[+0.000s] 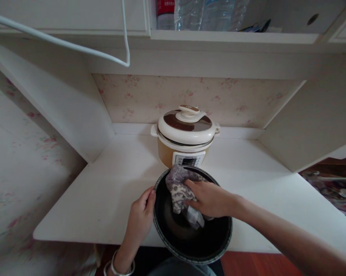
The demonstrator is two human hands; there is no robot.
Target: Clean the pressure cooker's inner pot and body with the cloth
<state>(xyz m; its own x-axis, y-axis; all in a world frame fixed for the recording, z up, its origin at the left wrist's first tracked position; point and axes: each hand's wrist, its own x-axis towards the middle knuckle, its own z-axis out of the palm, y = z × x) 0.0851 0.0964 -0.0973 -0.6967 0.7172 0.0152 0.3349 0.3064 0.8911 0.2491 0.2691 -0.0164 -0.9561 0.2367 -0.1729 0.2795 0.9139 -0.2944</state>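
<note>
While the right grip (209,199) presses a bunched cloth (177,189) into the pot (173,230), the wiping looks to be in hand rather than finished; how much of the inside is done and how much is left cannot be told. That grip is clamped on the cloth, thumb and fingers in its folds, some fingertips hidden. The left grip (141,214) is closed on the pot's rim near ten o'clock. The pot overlaps the front edge of the surface (100,214), its mouth towards the person; whether it rests there is unclear. At twelve o'clock from it stands the cooker (166,151), lid (173,132) on. Farther along that line, bottles (215,15) stand on a shelf (233,36); a cable (75,48) hangs towards eleven o'clock.
</note>
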